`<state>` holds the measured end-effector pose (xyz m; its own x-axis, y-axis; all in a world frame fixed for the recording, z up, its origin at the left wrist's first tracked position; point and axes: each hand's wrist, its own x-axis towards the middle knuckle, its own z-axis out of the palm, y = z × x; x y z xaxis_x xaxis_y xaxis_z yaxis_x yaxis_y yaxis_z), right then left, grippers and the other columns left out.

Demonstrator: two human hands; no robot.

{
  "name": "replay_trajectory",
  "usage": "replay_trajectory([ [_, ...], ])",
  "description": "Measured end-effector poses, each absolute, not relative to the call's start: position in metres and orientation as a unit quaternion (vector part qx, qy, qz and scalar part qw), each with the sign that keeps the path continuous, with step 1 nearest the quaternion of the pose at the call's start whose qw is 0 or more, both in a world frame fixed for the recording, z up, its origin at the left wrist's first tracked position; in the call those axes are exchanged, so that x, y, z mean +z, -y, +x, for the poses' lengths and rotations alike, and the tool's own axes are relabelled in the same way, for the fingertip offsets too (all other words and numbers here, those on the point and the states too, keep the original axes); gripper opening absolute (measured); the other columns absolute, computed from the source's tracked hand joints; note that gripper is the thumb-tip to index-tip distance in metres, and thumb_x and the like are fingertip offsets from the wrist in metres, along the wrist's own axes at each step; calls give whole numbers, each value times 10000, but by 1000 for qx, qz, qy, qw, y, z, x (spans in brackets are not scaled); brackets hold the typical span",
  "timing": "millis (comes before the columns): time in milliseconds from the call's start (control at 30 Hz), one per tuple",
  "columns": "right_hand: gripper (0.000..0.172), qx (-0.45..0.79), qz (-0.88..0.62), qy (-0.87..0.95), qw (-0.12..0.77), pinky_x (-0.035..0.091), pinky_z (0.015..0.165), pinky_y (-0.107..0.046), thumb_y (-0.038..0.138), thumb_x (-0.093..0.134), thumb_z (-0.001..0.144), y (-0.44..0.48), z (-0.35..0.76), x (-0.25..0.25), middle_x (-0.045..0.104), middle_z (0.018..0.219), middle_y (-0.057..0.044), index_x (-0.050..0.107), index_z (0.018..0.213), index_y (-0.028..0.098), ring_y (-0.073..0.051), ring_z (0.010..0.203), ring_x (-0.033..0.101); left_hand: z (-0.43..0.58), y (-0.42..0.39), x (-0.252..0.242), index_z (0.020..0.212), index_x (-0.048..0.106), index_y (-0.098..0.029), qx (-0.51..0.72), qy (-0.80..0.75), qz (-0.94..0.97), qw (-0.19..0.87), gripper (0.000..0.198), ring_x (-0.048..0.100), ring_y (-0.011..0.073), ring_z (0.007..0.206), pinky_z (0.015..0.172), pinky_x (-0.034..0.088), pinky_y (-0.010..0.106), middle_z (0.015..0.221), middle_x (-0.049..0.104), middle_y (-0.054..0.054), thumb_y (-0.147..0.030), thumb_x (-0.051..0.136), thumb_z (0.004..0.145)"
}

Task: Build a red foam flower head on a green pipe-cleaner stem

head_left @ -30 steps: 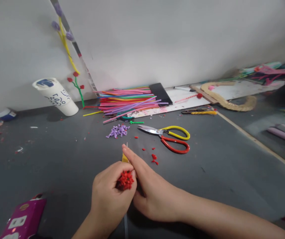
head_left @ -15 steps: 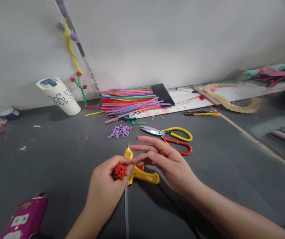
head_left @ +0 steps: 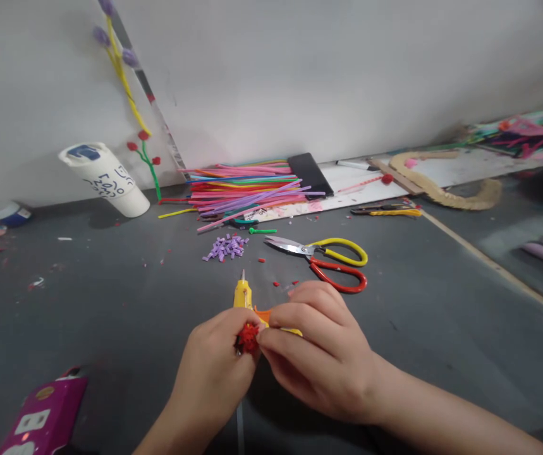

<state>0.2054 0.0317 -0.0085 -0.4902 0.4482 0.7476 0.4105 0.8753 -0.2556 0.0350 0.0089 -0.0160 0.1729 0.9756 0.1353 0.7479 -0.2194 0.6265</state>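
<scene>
My left hand (head_left: pixel 217 360) is closed around a red spiky ball (head_left: pixel 248 338), which looks made of short fuzzy bits and shows between thumb and fingers. Against the ball's right edge, my right hand (head_left: pixel 321 347) is pinched; what lies between its fingertips is hidden. Under both hands a yellow hot glue gun (head_left: pixel 243 294) lies with its nozzle pointing away from me and its handle mostly covered. Beyond the hands are several small red pieces (head_left: pixel 262 260), a heap of purple pieces (head_left: pixel 226 248), and scissors (head_left: pixel 302 249) with yellow and red handles.
Colourful pipe cleaners (head_left: pixel 243 193) lie near the wall beside a black flat object (head_left: pixel 310 175). A white cup (head_left: pixel 105 180) leans at the left. In the near left corner sits a magenta power strip (head_left: pixel 46 414). A yellow-handled cutter (head_left: pixel 394 212) lies at the right.
My right hand has come down and nearer, its stretched fingers now pinched at the red ball. My left hand shifted slightly right with the ball. Red pieces on the table are uncovered.
</scene>
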Motion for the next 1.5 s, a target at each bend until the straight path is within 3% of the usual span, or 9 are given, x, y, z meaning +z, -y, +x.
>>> replay_trajectory([
  [167, 103, -13, -250, 879, 406, 422, 870, -362, 91, 581, 846, -32, 206, -11, 677, 819, -26, 668, 851, 144, -170, 767, 515, 36, -10, -16, 643, 574, -206, 248, -580, 755, 179, 220, 536, 129, 518, 515, 391, 217, 593, 628, -21, -45, 427, 674],
  [600, 156, -29, -246, 893, 377, 374, 970, -352, 105, 533, 904, -36, 206, -14, 691, 847, 1, 650, 827, 173, -150, 792, 538, 34, -10, -17, 652, 521, -215, 201, -599, 745, 213, 179, 555, 153, 575, 567, 396, 252, 637, 636, -12, -64, 433, 688],
  [1167, 224, 17, -285, 890, 355, 414, 846, -347, 116, 475, 922, -33, 200, -10, 646, 769, -36, 654, 793, 148, -179, 752, 494, 37, -11, -15, 597, 491, -224, 193, -602, 764, 132, 201, 533, 144, 491, 510, 377, 246, 569, 623, -13, -46, 424, 663],
  [1500, 134, 8, -256, 870, 422, 451, 907, -346, 113, 569, 860, -31, 210, -5, 695, 836, -15, 668, 936, 160, -154, 774, 549, 33, -11, -15, 747, 660, -199, 272, -592, 726, 219, 241, 672, 161, 655, 628, 473, 245, 717, 733, 3, -67, 471, 678],
])
